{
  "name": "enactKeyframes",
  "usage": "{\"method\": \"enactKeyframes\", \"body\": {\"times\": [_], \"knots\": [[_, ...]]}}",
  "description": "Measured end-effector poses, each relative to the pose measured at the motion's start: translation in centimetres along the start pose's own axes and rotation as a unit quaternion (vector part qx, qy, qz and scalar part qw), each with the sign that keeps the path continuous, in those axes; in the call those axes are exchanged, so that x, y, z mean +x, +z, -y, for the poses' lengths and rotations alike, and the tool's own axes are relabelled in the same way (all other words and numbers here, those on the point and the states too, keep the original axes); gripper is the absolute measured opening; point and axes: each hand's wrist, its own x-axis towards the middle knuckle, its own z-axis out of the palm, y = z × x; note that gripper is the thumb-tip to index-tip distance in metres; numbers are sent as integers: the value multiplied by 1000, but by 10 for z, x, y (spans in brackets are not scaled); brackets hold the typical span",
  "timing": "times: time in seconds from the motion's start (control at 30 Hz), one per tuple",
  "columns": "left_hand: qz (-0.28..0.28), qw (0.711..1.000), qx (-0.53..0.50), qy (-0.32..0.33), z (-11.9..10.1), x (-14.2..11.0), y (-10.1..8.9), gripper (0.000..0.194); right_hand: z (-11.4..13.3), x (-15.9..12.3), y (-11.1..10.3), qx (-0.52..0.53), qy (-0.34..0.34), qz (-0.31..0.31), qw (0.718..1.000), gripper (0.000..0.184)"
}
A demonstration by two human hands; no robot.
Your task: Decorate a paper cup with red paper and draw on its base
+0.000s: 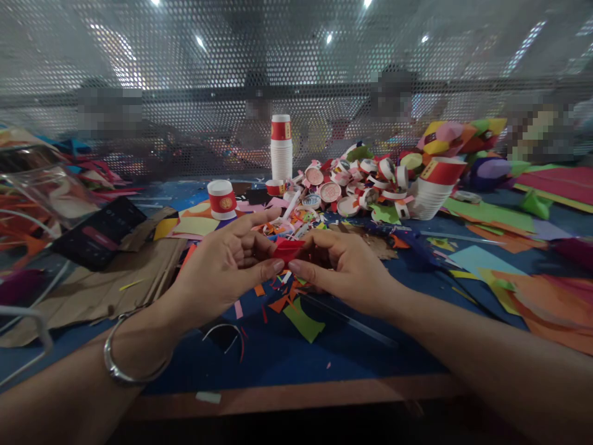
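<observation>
A small red piece of paper [288,248] is pinched between both my hands above the middle of the blue table. My left hand [236,253] grips its left side with thumb and fingers, and a silver bangle circles that wrist. On the opposite side, my right hand [345,262] holds the paper between thumb and forefinger. The fingertips cover part of the paper, so its full shape is hidden. Beneath the hands lie coloured paper scraps, among them a green piece [304,319]. Just beyond stands an upside-down red and white paper cup [222,199].
Behind the hands are a heap of cut cup pieces [331,191], a tall cup stack [281,154] and a tilted stack [433,191]. Cardboard [106,284], a phone [99,233] and a glass jar [65,188] occupy the left; coloured paper sheets [546,296] lie right. Perforated metal [315,68] rises behind.
</observation>
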Motion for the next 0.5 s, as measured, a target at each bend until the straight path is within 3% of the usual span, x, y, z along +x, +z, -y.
{"method": "enactKeyframes", "body": {"times": [0.5], "knots": [[-12, 999, 18, -24, 3, -4, 2, 58, -1, 2, 0, 21, 10, -2, 1000, 26]]}}
